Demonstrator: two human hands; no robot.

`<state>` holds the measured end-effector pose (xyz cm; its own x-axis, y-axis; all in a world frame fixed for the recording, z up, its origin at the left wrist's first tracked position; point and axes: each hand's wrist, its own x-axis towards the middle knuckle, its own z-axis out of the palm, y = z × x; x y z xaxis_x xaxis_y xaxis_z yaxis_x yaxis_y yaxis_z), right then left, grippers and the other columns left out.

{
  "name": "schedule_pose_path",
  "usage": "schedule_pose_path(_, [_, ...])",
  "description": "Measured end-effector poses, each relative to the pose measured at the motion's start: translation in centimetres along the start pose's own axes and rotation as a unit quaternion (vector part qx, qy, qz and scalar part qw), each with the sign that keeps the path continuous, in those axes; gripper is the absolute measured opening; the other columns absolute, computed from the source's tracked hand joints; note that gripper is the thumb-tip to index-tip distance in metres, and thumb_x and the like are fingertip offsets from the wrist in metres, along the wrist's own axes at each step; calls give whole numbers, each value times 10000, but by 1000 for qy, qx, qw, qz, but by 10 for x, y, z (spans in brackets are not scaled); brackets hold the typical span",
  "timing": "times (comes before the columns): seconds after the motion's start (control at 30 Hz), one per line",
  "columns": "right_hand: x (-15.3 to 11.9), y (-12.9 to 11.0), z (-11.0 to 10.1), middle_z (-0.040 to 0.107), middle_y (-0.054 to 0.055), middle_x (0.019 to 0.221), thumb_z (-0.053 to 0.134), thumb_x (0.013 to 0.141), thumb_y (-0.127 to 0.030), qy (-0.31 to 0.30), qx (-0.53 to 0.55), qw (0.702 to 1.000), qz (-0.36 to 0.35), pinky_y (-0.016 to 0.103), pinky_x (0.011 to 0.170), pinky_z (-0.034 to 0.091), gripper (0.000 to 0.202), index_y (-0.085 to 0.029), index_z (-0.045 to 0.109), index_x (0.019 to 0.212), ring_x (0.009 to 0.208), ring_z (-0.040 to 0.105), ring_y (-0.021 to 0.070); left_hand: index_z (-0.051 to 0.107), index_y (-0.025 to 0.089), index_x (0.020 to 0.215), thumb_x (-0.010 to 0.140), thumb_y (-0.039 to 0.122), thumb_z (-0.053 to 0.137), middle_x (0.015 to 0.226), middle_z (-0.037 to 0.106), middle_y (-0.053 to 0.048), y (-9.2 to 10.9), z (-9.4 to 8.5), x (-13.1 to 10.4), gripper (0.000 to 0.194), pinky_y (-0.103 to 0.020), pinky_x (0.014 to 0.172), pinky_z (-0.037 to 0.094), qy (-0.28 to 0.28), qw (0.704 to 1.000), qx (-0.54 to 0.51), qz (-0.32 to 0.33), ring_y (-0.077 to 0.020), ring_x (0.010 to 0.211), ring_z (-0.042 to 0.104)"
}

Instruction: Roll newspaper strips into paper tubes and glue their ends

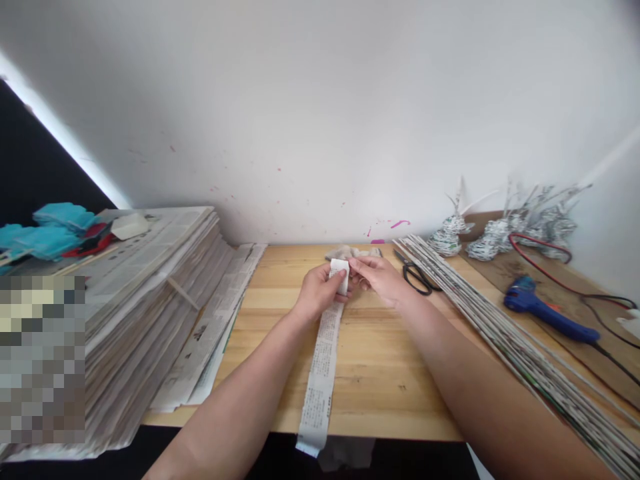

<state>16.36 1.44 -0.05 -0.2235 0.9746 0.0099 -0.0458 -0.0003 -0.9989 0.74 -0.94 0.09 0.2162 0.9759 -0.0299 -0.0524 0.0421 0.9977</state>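
Note:
A long newspaper strip (323, 373) runs down the middle of the wooden table (385, 373), its lower end hanging past the front edge. My left hand (323, 291) grips the strip near its top, thumb pressed on the printed face. Close beside it, my right hand (375, 275) has its thumb and index finger pinched at the strip's upper right corner. Behind both hands lies a crumpled pale cloth-like piece (353, 252), partly hidden. Black-handled scissors (417, 279) rest just right of my right wrist.
A tall newspaper stack (150, 320) fills the left side, with turquoise pieces (60, 230) on top. Thin rolled paper sticks (500, 333) lie diagonally at right. Beyond them are a blue glue gun (550, 317), a red-and-black cable (545, 277) and several woven paper figures (485, 243).

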Motion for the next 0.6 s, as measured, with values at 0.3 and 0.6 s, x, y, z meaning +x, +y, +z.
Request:
schedule_pose_path(0.3, [-2,-3,-3,534,-18,572,746,672,-498,-7,-66,997,-28,246,460,257,374,-151,732,810,496,404,90,650,131,926,815,351,623,691,684,-49,-1,-2,3,249,-269,553,558,-8,1000,5,-21,-160,595,660])
schedule_pose_path(0.6, [0,2,8,545,-5,566,827,556,-466,80,28,996,5,235,421,223,343,-183,674,675,510,434,115,622,176,913,837,352,569,744,671,-30,-11,0,2,199,-271,570,561,11,995,84,47,-159,638,660])
